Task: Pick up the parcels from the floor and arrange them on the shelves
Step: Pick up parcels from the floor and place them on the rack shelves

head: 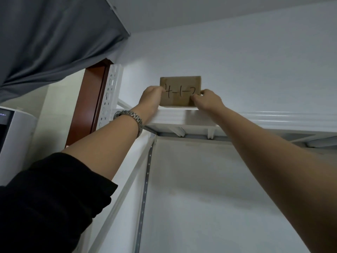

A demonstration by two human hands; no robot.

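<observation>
Up high, both hands are holding one small brown parcel point(180, 86). The left hand point(151, 99) is curling its fingers round the parcel's left edge. The right hand point(207, 99) is pinching the bottom right corner with its fingertips. The parcel is sitting between the two hands, and its bottom edge seems to be resting on the top shelf point(255, 117). Its flat face is looking back at the person.

The parcel is probably light, because fingertips alone are managing it at arm's reach. It is cardboard, so it is looking stiff and not slippery. Nothing is showing that it could break. The two short sides, where the hands are now, seem the best places to hold it, because the writing is not getting covered that way.

Black marker writing is running across the face between the hands. It is reading like "4-1-2", though the last mark could be a 7. No brand is showing.

A silver watch point(133, 115) is sitting on the left wrist. Out past the left hand, a white post point(111, 92) with holes is standing up, with a brown door frame point(85, 103) beside it. A grey curtain point(54, 42) is hanging above them, and a white machine point(16, 139) is standing lower down.
</observation>
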